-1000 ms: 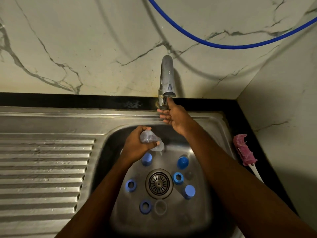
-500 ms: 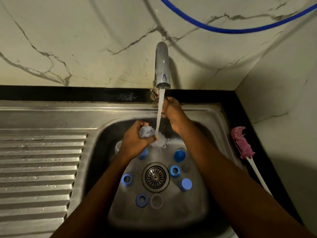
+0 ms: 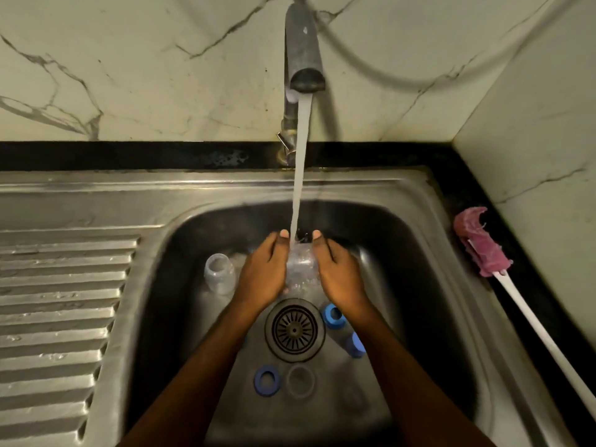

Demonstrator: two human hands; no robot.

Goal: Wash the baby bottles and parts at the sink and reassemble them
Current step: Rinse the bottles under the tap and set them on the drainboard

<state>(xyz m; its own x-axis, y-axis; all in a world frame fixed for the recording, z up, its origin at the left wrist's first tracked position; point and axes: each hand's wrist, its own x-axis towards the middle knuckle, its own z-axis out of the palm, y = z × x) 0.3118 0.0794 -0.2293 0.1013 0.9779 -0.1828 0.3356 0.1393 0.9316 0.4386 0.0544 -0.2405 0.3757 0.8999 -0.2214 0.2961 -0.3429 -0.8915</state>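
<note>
While water (image 3: 301,162) runs, left hand (image 3: 263,275), right hand (image 3: 338,275) grip clear bottle (image 3: 301,269) between them, equally near; long axis toward tap (image 3: 303,53).

There are two clear bottles: the held bottle (image 3: 301,269), gripped beyond the drain (image 3: 294,330) by two hands, the left hand (image 3: 263,275) and the right hand (image 3: 338,275), and the second bottle (image 3: 219,274), lying beyond and left of the drain. Three blue parts show: the near blue ring (image 3: 266,380) on the drain's near left, the right blue ring (image 3: 333,316) just right of the drain, and one blue cap (image 3: 354,345) right of the drain, a little nearer. One clear ring (image 3: 300,380) lies just on the drain's near side. There is one tap (image 3: 303,50) beyond the drain and one brush (image 3: 483,246) well to its right.
</note>
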